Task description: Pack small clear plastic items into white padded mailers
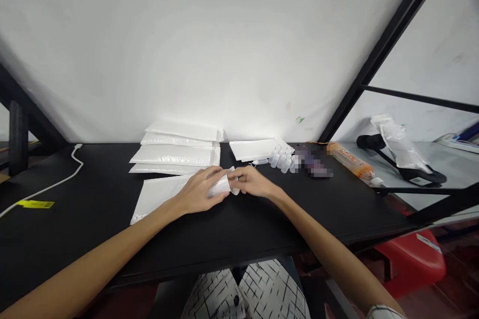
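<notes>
My left hand [202, 190] and my right hand [253, 182] meet over the middle of the black table [93, 209]. Together they hold a small white wrapped item [221, 186], the left hand cupped around it and the right hand's fingers pinching its end. Under my left wrist lies a flat white padded envelope [155, 194]. A stack of white padded envelopes [175, 152] sits just behind my hands. To the right rear stand several small white bottles [284, 158] next to another white envelope [254, 148].
A white cable [60, 182] with a yellow tag [35, 204] runs along the table's left. An orange tube [350, 160] lies at the right edge by a black frame post [377, 55]. A bagged black item [402, 154] rests on the neighbouring grey surface. A red bin [409, 259] stands below.
</notes>
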A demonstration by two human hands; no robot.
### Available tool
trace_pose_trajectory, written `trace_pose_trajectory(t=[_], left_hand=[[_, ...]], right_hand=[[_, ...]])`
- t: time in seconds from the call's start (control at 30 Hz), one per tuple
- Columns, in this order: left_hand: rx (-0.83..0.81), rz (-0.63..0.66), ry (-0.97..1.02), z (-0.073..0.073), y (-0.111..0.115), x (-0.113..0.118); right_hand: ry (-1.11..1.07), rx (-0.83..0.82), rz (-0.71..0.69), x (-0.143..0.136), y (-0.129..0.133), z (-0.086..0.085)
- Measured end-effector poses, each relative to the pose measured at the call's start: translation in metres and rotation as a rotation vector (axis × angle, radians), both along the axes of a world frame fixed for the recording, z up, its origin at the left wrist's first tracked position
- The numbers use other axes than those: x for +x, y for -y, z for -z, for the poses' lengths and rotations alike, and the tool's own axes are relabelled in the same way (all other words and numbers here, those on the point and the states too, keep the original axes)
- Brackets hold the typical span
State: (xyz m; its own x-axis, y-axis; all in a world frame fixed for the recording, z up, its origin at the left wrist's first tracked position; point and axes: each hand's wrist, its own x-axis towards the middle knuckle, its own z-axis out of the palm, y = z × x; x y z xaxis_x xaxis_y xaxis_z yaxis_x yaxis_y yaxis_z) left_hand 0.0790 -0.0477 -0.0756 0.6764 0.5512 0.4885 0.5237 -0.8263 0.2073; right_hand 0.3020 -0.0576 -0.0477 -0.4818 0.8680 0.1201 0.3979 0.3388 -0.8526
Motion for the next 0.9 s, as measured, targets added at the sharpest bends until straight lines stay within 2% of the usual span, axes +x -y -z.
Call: trace_pose_trajectory(t=[0.07, 0.13, 0.17, 0.2, 0.27, 0.33, 0.47, 0.73, 0.83, 0.9], left_hand=[[0.001, -0.017, 0.000, 0.000, 0.000, 0.000], [-0.003, -0.029, -0.015, 0.000, 0.000, 0.001], [-0.009, -0.032, -0.024, 0.000, 0.000, 0.001], [-0.015, -0.034, -0.034, 0.000, 0.000, 0.001], [-0.019, -0.024, -0.070, -0.002, 0.000, 0.000], [-0.004, 0.014, -0.130, -0.004, 0.001, -0.002], [0.030, 0.081, -0.240, -0.008, 0.000, -0.009], [0.010, 0.101, -0.219, -0.009, 0.000, -0.008], [0.028, 0.107, -0.185, -0.011, 0.002, -0.007], [0.047, 0.107, -0.127, -0.014, 0.003, -0.006]], right_hand=[[0.102, 0.107, 0.211, 0.014, -0.004, -0.006], [0.376, 0.289, 0.477, 0.030, -0.008, -0.010], [0.556, 0.356, 0.566, 0.036, -0.009, -0.011], [0.735, 0.389, 0.606, 0.040, -0.010, -0.011], [1.013, 0.383, 0.567, 0.040, -0.011, -0.008], [1.151, 0.386, 0.493, 0.034, -0.009, -0.005], [1.216, 0.449, 0.477, 0.021, -0.007, -0.002], [1.207, 0.485, 0.375, 0.027, -0.013, -0.002], [1.097, 0.497, 0.388, 0.031, -0.013, -0.003], [0.906, 0.500, 0.450, 0.033, -0.012, -0.005]])
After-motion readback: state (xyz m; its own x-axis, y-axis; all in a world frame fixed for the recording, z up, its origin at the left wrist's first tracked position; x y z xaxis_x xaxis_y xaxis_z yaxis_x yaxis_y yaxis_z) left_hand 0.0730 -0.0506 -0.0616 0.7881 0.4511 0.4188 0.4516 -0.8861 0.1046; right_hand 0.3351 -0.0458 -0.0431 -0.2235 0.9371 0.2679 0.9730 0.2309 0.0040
